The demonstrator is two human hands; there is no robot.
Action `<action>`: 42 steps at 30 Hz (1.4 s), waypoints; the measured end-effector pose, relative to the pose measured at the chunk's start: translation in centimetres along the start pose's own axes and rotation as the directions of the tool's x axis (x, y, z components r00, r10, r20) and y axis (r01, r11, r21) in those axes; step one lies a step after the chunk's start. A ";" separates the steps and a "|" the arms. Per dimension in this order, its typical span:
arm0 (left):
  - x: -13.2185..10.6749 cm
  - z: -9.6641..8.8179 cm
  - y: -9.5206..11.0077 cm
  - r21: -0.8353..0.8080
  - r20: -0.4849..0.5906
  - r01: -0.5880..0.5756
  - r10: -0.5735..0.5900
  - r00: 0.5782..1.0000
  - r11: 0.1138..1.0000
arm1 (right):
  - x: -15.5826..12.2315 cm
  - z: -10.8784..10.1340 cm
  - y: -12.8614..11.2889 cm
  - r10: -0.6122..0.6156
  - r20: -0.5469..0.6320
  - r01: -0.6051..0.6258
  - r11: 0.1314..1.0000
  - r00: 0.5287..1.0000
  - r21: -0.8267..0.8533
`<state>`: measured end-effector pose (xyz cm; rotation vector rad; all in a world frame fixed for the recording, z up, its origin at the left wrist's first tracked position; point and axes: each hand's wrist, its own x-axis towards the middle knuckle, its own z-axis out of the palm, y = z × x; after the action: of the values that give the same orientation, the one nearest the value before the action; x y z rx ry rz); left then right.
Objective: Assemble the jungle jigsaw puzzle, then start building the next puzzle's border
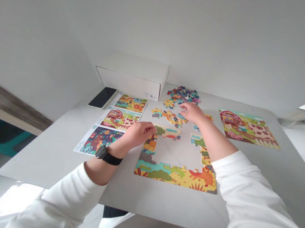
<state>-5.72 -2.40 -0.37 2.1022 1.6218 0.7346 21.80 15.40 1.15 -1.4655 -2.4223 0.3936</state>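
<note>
Left hand, curled, at the partly assembled colourful cardboard jungle jigsaw; right hand, spread, over loose multicoloured cardboard puzzle pieces.

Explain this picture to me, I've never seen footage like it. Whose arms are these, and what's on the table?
No machine here: these are a person's own arms, filmed by a camera worn on their head, looking down. On the white table lies a part-built jigsaw puzzle, with loose pieces beyond it. The left hand, wearing a watch, is at the puzzle's inner edge; the right hand is over loose pieces. Whether either holds a piece is hard to tell. Also there: a phone, a box and a picture sheet.
</note>
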 end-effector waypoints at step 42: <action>0.5 1.1 -0.6 -0.011 -0.016 -0.092 0.092 0.996 0.996 | 5.2 2.9 -5.3 -0.051 0.097 0.061 0.993 0.994 -0.104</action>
<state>-5.42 -1.70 -1.49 2.1805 1.5333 0.7900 14.09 17.40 0.93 -1.4482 -2.5897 0.3323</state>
